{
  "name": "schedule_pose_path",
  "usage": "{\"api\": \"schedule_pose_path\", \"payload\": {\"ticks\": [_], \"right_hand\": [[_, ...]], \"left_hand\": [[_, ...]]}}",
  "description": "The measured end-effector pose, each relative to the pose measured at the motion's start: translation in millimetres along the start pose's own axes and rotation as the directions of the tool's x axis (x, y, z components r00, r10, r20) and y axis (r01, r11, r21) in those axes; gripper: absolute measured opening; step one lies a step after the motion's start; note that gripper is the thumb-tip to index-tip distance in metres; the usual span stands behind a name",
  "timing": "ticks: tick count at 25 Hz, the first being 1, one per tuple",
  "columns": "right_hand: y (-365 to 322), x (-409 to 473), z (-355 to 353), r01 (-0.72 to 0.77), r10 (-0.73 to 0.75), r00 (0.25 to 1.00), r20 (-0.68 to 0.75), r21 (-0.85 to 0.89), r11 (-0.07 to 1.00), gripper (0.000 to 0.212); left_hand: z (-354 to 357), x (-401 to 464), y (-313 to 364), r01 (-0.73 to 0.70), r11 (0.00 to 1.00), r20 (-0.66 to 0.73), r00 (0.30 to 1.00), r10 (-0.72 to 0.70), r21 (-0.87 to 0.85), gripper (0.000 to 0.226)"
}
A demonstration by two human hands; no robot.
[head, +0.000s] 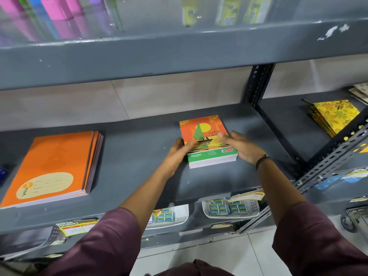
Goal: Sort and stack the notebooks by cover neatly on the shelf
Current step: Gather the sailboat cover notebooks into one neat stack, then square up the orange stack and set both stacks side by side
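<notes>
Notebooks with a sailboat cover (pixel 207 140) lie in a small, squared stack on the grey shelf (pixel 135 156), right of its middle, with both hands pressed to the stack's sides. The left hand (pixel 177 154) cups the stack's left edge: its fingers curl along the side and the thumb reaches onto the top cover near the boat picture, so the hand is closed around that edge. The right hand (pixel 243 148) lies flat against the stack's right edge, fingers together and stretched far along it, their tips blurred over the cover's lettering; whether it truly grips or only presses, I cannot tell. A dark band (pixel 261 160) circles the right wrist. Both forearms run back toward the near edge into maroon sleeves (pixel 111 240).

Well apart to the left on the same shelf sits a larger stack of orange notebooks (pixel 53 168), each with a pale label patch at its near corner, the pile slightly fanned on its right side. A perforated dark upright (pixel 256 84) stands behind the sailboat stack to the right. Beyond it, on the neighbouring shelf, lies a pile of yellow floral-patterned books (pixel 334 116). Below the near edge, white baskets (pixel 253 208) hold small blue packets. On the upper shelf, far left, stand blurred pink bottles (pixel 59 8).
</notes>
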State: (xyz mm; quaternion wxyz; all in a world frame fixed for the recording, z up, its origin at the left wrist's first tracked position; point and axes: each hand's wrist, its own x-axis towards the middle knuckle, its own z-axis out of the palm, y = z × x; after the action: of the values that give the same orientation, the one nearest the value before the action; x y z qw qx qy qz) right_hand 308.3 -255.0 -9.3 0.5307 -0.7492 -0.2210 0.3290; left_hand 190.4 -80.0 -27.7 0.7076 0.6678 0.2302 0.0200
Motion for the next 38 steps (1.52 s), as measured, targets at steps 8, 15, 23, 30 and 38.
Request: {"api": "schedule_pose_path", "payload": {"ticks": [8, 15, 23, 30, 38], "right_hand": [[-8.5, 19.7, 1.6, -0.148, 0.169, 0.981, -0.090, 0.205, 0.968, 0.062], [-33.2, 20.4, 65.5, -0.044, -0.378, 0.754, -0.537, -0.615, 0.787, 0.049], [-54.9, 41.4, 290.1, 0.054, -0.041, 0.998, 0.057, -0.265, 0.963, 0.049], [-60.7, 47.5, 387.4, -0.054, 0.050, 0.995, 0.088, 0.040, 0.998, 0.026], [-81.7, 34.8, 409.2, -0.118, 0.109, 0.990, 0.084, 0.113, 0.987, 0.045]], "left_hand": [[-5.1, 29.5, 31.9, 0.200, 0.938, 0.071, 0.980, -0.187, -0.285, 0.084], [-48.2, -2.5, 25.1, -0.036, 0.997, -0.304, 0.951, 0.057, 0.073, 0.048], [-284.7, -115.9, -14.1, 0.083, 0.810, -0.686, 0.587, 0.431, 0.580, 0.035], [-398.9, -145.4, -49.2, 0.143, 0.984, -0.643, 0.765, -0.042, 0.106, 0.044], [-403.6, -143.0, -44.9, 0.099, 0.995, -0.387, 0.917, -0.093, -0.003, 0.046]]}}
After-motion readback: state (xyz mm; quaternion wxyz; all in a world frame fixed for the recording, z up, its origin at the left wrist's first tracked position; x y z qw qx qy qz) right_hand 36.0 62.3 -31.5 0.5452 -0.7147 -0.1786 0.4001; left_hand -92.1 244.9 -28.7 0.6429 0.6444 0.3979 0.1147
